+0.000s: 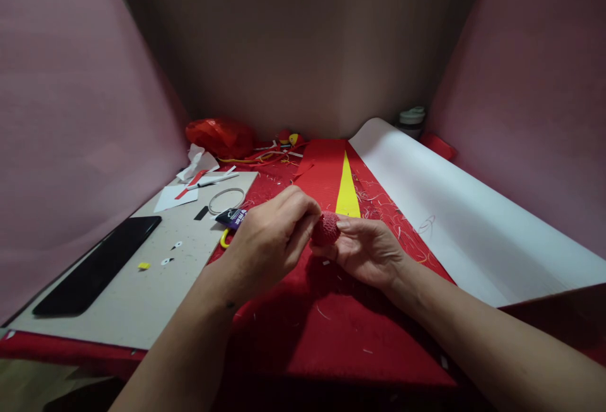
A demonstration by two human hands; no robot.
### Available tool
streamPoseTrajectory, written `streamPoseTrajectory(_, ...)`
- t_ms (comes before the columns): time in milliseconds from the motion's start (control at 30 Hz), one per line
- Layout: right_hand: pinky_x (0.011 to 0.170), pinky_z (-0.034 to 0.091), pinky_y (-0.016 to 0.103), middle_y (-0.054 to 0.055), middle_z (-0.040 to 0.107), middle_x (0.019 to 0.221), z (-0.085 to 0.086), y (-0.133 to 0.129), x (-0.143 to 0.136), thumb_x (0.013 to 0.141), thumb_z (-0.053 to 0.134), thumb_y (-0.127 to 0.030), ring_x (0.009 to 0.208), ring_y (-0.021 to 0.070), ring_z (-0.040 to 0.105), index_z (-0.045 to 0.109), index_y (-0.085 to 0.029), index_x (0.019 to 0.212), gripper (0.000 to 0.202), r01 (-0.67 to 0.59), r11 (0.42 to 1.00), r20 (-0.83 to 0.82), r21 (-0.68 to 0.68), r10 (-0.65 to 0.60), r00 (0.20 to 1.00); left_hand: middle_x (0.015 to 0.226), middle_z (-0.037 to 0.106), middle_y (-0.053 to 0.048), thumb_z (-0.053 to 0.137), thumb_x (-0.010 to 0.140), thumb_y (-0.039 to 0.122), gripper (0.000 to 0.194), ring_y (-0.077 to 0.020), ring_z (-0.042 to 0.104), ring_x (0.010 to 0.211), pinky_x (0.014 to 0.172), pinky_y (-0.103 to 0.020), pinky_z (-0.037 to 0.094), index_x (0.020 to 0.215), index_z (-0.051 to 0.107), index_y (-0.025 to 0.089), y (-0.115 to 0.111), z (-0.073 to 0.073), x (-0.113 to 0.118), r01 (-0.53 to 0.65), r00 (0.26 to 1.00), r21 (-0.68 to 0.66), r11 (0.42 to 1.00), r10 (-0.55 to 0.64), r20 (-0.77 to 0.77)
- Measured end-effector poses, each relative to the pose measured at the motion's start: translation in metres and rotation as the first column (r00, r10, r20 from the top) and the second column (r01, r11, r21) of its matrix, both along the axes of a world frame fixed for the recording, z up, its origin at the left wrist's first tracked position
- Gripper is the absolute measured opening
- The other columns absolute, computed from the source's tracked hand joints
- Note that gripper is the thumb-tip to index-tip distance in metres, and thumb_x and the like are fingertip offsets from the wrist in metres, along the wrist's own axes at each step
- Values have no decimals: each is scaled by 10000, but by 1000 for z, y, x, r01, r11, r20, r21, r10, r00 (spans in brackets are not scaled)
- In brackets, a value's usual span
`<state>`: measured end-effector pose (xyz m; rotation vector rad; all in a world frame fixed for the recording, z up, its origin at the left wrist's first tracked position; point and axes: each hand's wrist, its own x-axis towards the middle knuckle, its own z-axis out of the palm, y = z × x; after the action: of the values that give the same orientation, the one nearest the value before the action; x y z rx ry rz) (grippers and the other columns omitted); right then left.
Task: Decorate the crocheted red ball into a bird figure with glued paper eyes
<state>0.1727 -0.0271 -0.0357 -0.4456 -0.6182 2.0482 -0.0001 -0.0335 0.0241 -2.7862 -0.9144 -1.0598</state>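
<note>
A small round piece of red crochet (326, 229) is held above the red cloth, in the middle of the view. My right hand (367, 248) grips it from the right, thumb on top and fingers beneath. At its left edge, my left hand (279, 229) is closed in a pinch with the knuckles toward me. Whatever sits between those fingertips is hidden. Behind the crochet lie a red ribbed sheet (322, 169) and a pointed yellow piece (348, 191). A purple-and-black packet (231, 217) and a yellow hooked handle (225, 239) show just left of my left hand.
On a grey board (127, 298) at left lie a black phone-like slab (97, 267), a white pen (213, 180), a ring-shaped coil (227, 200) and small paper eyes (167, 262). A curled white sheet (454, 223) covers the right side. Thread scraps litter the red cloth (341, 342). A red bag (220, 137) stands behind.
</note>
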Motion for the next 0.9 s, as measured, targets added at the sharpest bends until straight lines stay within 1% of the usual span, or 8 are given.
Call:
streamPoseTrajectory(167, 757, 498, 314, 74, 677, 834, -1, 1, 0, 591, 687, -116, 793, 191, 566, 718, -98, 835, 246, -16, 1000, -3, 9, 16, 1000, 767, 535, -3, 493, 897, 78, 103, -76, 469, 650, 618, -204, 391, 825, 547, 130, 0, 0, -1, 6, 1000, 9, 1000, -7, 16)
streamPoseTrajectory(367, 748, 505, 318, 73, 676, 827, -1, 0, 0, 589, 681, -114, 797, 196, 561, 717, -103, 818, 232, -9, 1000, -3, 5, 9, 1000, 778, 546, -3, 505, 892, 82, 85, -74, 478, 659, 627, -201, 393, 839, 551, 131, 2, -1, 0, 10, 1000, 5, 1000, -10, 16)
streamPoseTrajectory(500, 766, 512, 328, 78, 679, 858, -1, 0, 1, 611, 668, -116, 824, 198, 570, 714, -87, 861, 256, -19, 1000, -21, 14, 19, 1000, 782, 550, -1, 508, 892, 81, 82, -71, 483, 663, 629, -195, 396, 846, 552, 133, 1, -2, 0, 13, 1000, 1, 1000, -13, 23)
streamPoseTrajectory(700, 748, 509, 312, 74, 672, 845, 0, 0, 0, 590, 680, -116, 814, 198, 562, 714, -102, 838, 251, -17, 1000, -1, 3, 17, 1000, 792, 561, 0, 511, 890, 79, 77, -69, 496, 667, 626, -194, 401, 855, 551, 136, 0, -2, -1, 17, 1000, 16, 1000, -17, 20)
streamPoseTrajectory(900, 757, 516, 333, 71, 672, 857, 1, -1, 0, 594, 685, -111, 825, 208, 564, 716, -126, 818, 227, -4, 1000, -2, -14, 4, 1000, 791, 562, -3, 509, 895, 84, 80, -76, 498, 672, 627, -203, 409, 860, 553, 141, 0, -1, -1, 9, 1000, 1, 1000, -9, 17)
